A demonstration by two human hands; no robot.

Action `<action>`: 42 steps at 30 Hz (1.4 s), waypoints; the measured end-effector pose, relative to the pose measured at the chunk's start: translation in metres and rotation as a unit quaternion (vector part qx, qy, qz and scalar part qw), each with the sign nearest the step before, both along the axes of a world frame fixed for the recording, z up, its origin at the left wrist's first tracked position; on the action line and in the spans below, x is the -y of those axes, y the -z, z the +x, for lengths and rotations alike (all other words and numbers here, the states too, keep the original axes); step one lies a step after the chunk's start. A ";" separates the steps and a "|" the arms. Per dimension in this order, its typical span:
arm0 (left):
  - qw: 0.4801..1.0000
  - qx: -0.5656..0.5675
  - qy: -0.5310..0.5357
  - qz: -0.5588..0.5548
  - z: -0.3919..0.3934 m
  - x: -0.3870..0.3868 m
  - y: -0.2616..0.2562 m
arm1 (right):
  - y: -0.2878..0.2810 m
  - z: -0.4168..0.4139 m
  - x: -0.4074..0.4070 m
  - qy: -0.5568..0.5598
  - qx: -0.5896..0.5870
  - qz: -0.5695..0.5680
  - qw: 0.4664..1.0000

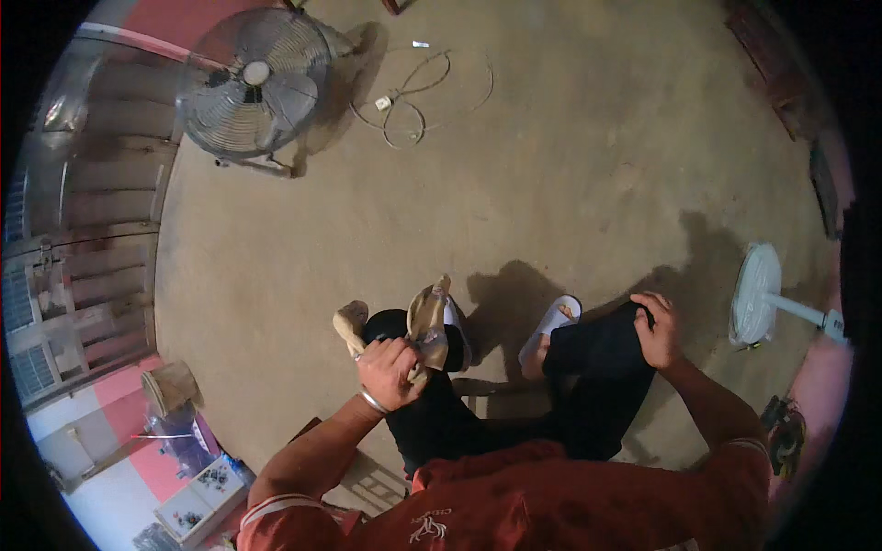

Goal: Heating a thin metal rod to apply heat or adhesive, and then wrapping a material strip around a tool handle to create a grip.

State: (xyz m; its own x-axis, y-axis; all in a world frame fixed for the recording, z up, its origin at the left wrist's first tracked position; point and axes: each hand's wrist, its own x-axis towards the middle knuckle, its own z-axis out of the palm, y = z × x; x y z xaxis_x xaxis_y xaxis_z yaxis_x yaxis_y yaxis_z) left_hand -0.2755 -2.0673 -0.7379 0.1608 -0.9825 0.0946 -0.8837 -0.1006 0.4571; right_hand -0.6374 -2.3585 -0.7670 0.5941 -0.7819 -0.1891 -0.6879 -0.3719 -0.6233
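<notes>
My left hand (390, 372) is closed around a crumpled tan cloth (428, 324) over my left knee. One end of the cloth sticks out to the left and another part stands up in front of the fist. My right hand (657, 330) rests on my right knee, on the dark trousers (599, 344), with thumb and fingers apart and nothing held. I am seated, and a white slipper (555, 317) shows on my right foot.
A large metal floor fan (256, 86) stands at upper left beside a loosely coiled cable (406, 103). A white fan (756, 296) is at right. At lower left are a round container (169, 388) and a white divided tray (231, 485) with small items.
</notes>
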 end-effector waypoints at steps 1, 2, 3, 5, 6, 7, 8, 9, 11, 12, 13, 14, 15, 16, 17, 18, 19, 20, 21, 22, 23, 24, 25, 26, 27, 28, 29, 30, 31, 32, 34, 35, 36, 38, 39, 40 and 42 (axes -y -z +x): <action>1.000 0.014 -0.002 -0.007 -0.002 -0.001 -0.007 | -0.007 -0.002 -0.010 -0.014 -0.017 -0.063 0.998; 0.999 0.008 -0.026 -0.029 -0.008 -0.004 -0.005 | -0.012 -0.007 -0.020 -0.007 -0.007 -0.074 0.997; 0.999 0.020 -0.018 -0.047 -0.012 -0.008 -0.003 | -0.012 -0.011 -0.027 0.008 -0.027 -0.080 0.996; 0.993 0.016 -0.104 -0.051 -0.021 -0.012 0.001 | -0.008 -0.013 -0.033 0.030 -0.034 -0.109 0.993; 0.987 -0.001 -0.155 -0.030 -0.029 -0.010 -0.004 | -0.007 -0.016 -0.042 0.022 -0.056 -0.153 0.986; 0.987 0.006 -0.154 -0.050 -0.040 -0.007 -0.009 | -0.009 -0.016 -0.047 0.011 -0.076 -0.199 0.977; 0.962 -0.136 -0.232 -0.045 -0.053 -0.005 -0.011 | -0.012 -0.017 -0.065 0.004 -0.087 -0.206 0.975; 0.912 -0.271 -0.306 -0.043 -0.061 -0.001 -0.012 | -0.030 -0.003 -0.082 -0.025 -0.069 -0.208 0.975; 0.819 -0.476 -0.298 -0.120 -0.084 0.010 -0.010 | -0.046 0.018 -0.125 -0.027 0.092 -0.041 0.995; 0.816 -0.482 -0.315 -0.050 -0.094 0.016 -0.019 | -0.035 0.022 -0.146 0.007 0.146 0.165 0.975; 0.812 -0.500 -0.298 -0.054 -0.106 0.017 -0.025 | -0.024 0.028 -0.164 -0.004 0.141 0.288 0.947; 0.747 -0.587 -0.311 -0.037 -0.121 0.021 -0.038 | -0.023 0.039 -0.185 -0.018 0.218 0.310 0.925; 0.764 -0.581 -0.275 -0.056 -0.129 0.013 -0.018 | -0.016 0.052 -0.197 -0.043 0.230 0.329 0.915; 0.730 -0.623 -0.276 -0.048 -0.141 0.010 -0.022 | -0.023 0.065 -0.206 -0.006 0.212 0.391 0.896; 0.694 -0.664 -0.275 -0.040 -0.150 0.007 -0.026 | -0.030 0.075 -0.211 0.030 0.191 0.450 0.872; 0.695 -0.662 -0.277 -0.046 -0.152 0.000 -0.024 | -0.025 0.079 -0.214 0.023 0.192 0.449 0.873; 0.689 -0.657 -0.304 -0.026 -0.154 -0.006 -0.019 | -0.016 0.083 -0.218 0.004 0.205 0.451 0.869; 0.682 -0.652 -0.331 -0.006 -0.154 -0.011 -0.015 | -0.008 0.085 -0.220 -0.014 0.218 0.452 0.865; 0.681 -0.652 -0.334 -0.008 -0.154 -0.018 -0.012 | -0.010 0.087 -0.224 -0.018 0.217 0.453 0.865; 0.690 -0.641 -0.335 -0.022 -0.153 -0.025 -0.010 | -0.014 0.092 -0.227 -0.021 0.186 0.472 0.862; 0.699 -0.630 -0.336 -0.035 -0.152 -0.033 -0.008 | -0.017 0.095 -0.230 -0.023 0.156 0.489 0.858; 0.736 -0.594 -0.324 -0.010 -0.151 -0.039 -0.011 | -0.014 0.096 -0.231 -0.023 0.157 0.486 0.859; 0.737 -0.593 -0.325 -0.015 -0.154 -0.047 -0.004 | -0.012 0.100 -0.235 0.008 0.136 0.516 0.845; 0.743 -0.588 -0.317 -0.045 -0.160 -0.053 0.007 | -0.010 0.103 -0.239 0.039 0.115 0.545 0.830; 0.749 -0.583 -0.307 -0.073 -0.160 -0.055 0.006 | -0.009 0.105 -0.240 0.036 0.116 0.542 0.831; 0.770 -0.551 -0.319 -0.031 -0.162 -0.061 0.003 | -0.008 0.106 -0.240 0.034 0.091 0.497 0.862; 0.773 -0.533 -0.338 -0.063 -0.169 -0.064 0.000 | -0.008 0.107 -0.240 0.032 0.065 0.450 0.890; 0.770 -0.529 -0.355 -0.038 -0.167 -0.068 0.005 | -0.007 0.110 -0.237 0.013 0.055 0.361 0.931; 0.765 -0.526 -0.372 -0.013 -0.164 -0.070 0.010 | -0.006 0.113 -0.236 0.007 0.051 0.354 0.934; 0.760 -0.530 -0.374 -0.022 -0.161 -0.073 0.016 | -0.006 0.115 -0.235 0.053 0.112 0.389 0.913; 0.711 -0.578 -0.385 0.105 -0.151 -0.076 0.016 | -0.004 0.126 -0.233 0.105 0.182 0.423 0.881; 0.704 -0.587 -0.386 0.100 -0.149 -0.078 0.017 | -0.001 0.131 -0.233 0.102 0.172 0.418 0.886; 0.757 -0.515 -0.396 0.070 -0.144 -0.079 0.020 | 0.000 0.141 -0.234 0.086 0.165 0.402 0.896; 0.823 -0.397 -0.406 -0.027 -0.137 -0.072 0.028 | 0.013 0.157 -0.224 0.012 0.131 0.303 0.944; 0.836 -0.352 -0.412 -0.086 -0.132 -0.067 0.034 | 0.025 0.162 -0.218 -0.049 0.097 0.224 0.968; 0.838 -0.333 -0.414 -0.122 -0.124 -0.063 0.028 | 0.016 0.170 -0.218 -0.095 0.078 0.146 0.982; 0.840 -0.307 -0.420 -0.157 -0.108 -0.064 0.003 | -0.026 0.188 -0.230 -0.166 0.048 0.060 0.983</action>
State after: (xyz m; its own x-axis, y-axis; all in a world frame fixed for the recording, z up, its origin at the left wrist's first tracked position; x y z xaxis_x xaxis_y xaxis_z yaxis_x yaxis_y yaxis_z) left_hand -0.3837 -2.0034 -0.7407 0.8970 -0.4411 -0.0272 -0.1489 -0.3597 0.9211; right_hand -0.4494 -2.1290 -0.7412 0.8325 -0.5176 -0.1977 -0.4763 -0.4863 -0.7325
